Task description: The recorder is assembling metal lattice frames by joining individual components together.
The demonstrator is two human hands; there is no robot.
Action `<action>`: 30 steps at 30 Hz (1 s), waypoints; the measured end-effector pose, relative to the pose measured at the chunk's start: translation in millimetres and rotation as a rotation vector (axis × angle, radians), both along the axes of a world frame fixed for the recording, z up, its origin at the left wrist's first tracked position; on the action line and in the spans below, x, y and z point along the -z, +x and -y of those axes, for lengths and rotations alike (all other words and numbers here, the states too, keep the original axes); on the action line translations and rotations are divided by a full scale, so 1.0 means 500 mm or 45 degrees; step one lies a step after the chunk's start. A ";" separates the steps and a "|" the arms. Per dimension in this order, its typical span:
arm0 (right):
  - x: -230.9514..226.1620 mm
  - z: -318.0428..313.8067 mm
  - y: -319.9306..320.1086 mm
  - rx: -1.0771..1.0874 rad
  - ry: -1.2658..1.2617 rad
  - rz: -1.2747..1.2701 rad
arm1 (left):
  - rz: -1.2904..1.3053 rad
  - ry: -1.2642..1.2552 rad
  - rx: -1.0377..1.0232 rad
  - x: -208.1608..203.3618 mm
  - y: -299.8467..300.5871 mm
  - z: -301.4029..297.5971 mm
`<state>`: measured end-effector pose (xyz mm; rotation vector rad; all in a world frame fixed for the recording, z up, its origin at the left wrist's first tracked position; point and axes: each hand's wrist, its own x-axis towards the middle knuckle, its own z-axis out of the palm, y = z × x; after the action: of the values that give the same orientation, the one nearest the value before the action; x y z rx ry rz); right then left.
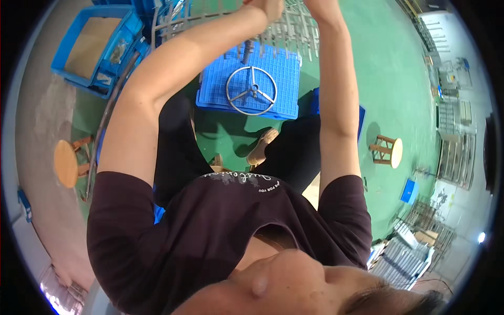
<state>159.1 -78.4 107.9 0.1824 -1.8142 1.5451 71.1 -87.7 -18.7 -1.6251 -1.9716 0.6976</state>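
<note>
Both arms stretch forward to the top edge of the picture. My left hand (271, 8) is over a metal rack (220, 23) of thin crossed bars and many prongs; its fingers are mostly cut off by the edge. Beside it on the right, my right hand (322, 8) shows only near the wrist, its fingers out of the picture. Whether either hand holds anything is hidden. Below the rack, a round three-spoked metal wheel (254, 90) lies over a blue plastic crate (212, 86). A dark upright shaft (247, 52) stands between rack and wheel.
Blue bins (65, 55) stand at the far left, one holding a tan sheet (93, 44). Wooden stools stand on the left (66, 164) and right (396, 153). Metal racks (457, 152) line the right wall. A tan shoe (261, 148) rests on the green floor.
</note>
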 end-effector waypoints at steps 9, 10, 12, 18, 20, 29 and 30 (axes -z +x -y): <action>0.123 -0.098 -0.001 0.197 -0.437 -0.091 | 0.626 0.320 0.933 0.050 0.208 0.160; 0.102 -0.084 0.012 0.145 -0.474 -0.089 | 0.944 0.439 0.919 0.094 0.245 0.197; 0.101 -0.103 0.029 0.163 -0.513 -0.159 | 1.656 0.008 0.097 0.167 0.299 0.251; 0.066 -0.111 0.077 0.211 -0.661 -0.162 | 2.988 0.338 -2.038 0.613 0.341 0.323; 0.042 -0.097 0.096 0.207 -0.566 -0.239 | 3.223 0.378 -2.145 0.652 0.345 0.320; -0.032 -0.097 0.184 0.282 -0.475 -0.266 | 3.211 1.399 -2.027 0.696 0.316 0.193; -0.032 -0.098 0.191 0.372 -0.516 -0.270 | 3.029 1.433 -2.023 0.687 0.312 0.168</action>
<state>254.5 -29.4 123.7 -0.1048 -1.2700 1.5772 226.9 -171.5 -362.3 -0.6013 1.5079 1.4488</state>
